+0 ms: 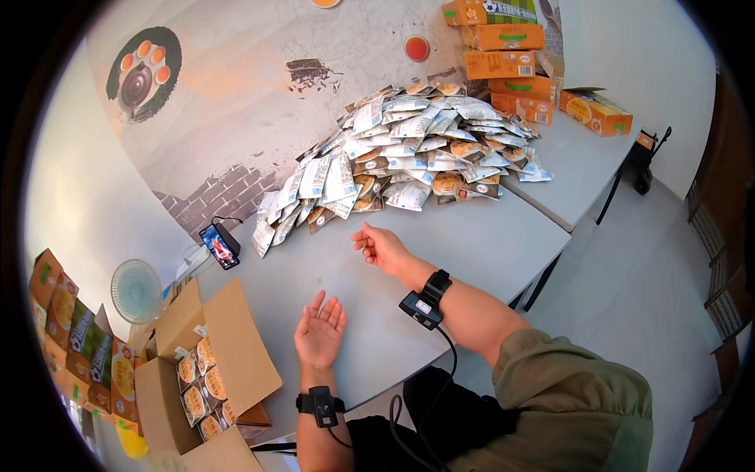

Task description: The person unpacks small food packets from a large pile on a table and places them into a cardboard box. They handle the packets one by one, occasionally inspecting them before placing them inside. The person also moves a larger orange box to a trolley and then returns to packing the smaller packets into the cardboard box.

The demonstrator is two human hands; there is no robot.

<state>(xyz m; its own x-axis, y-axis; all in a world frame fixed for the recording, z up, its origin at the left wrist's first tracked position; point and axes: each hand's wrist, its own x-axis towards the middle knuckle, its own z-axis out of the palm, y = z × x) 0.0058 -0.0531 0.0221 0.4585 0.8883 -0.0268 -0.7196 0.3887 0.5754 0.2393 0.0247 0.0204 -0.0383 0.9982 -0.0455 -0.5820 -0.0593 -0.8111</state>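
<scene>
My left hand point(320, 333) is held palm up above the near part of the grey table point(472, 242), its fingers apart and nothing in it. Farther forward and to the right, my right hand point(380, 248) has its fingers loosely curled, with no object visible in it. Just beyond it lies a large heap of sealed plastic packets point(413, 141), some white side up, others showing a brown and orange printed face. To the left of my left hand, an open cardboard box point(248, 354) holds several such packets point(213, 383) in rows.
A phone point(220, 245) leans on a dark stand near the wall, with a small round fan point(136, 291) beside it. Orange cartons point(501, 65) are stacked at the back right, and another carton point(596, 112) stands beside them. More printed cartons point(76, 336) stand at the far left.
</scene>
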